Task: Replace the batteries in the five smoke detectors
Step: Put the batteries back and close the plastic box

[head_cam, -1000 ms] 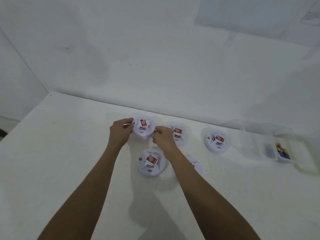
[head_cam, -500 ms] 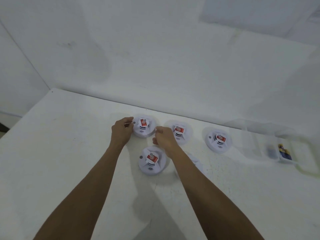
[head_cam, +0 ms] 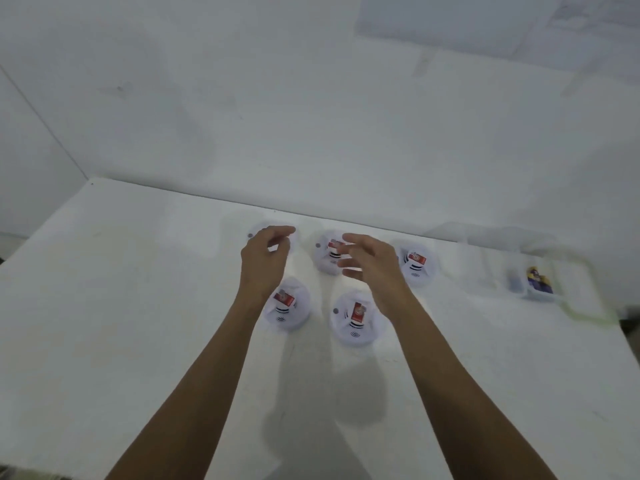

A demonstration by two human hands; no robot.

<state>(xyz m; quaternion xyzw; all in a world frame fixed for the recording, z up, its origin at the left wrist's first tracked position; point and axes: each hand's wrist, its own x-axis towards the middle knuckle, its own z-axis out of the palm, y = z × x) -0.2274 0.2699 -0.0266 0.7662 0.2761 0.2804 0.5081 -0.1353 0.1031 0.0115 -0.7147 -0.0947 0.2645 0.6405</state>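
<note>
Near-row risk: Both forearms cross above the near-left detector (head_cam: 285,308) and near-right detector (head_cam: 356,318). By my reading, a dropped wrist could nudge either one or tip the red-labelled battery (head_cam: 357,311) standing in it.
Far-row risk: All five white units look alike and nothing marks which are finished, so one could be skipped or done twice.
Reach risk: A stretch to the clear box (head_cam: 575,299) would pass over the far-right detector (head_cam: 415,265), and a sleeveless arm could drag it along the white table (head_cam: 104,306).
Left hand (head_cam: 265,258): Its fingers are loosely curled, with a gap at the thumb, and they grip nothing.
Right hand (head_cam: 370,259): Its fingers are spread and slack, motion-blurred, and empty.
Far-left detector (head_cam: 258,233): It sits under and just beyond the left hand and is mostly hidden. Only the rim and a grey dot show, and I cannot tell whether the hand touches it.
Far-middle detector (head_cam: 327,252): It lies between the two hands, with its right side behind the right fingertips.
Far-right detector: It sits just beside the right hand, on its outer side.
Spare batteries (head_cam: 538,280): They lie in the clear box, well apart from both hands, near the wall.
</note>
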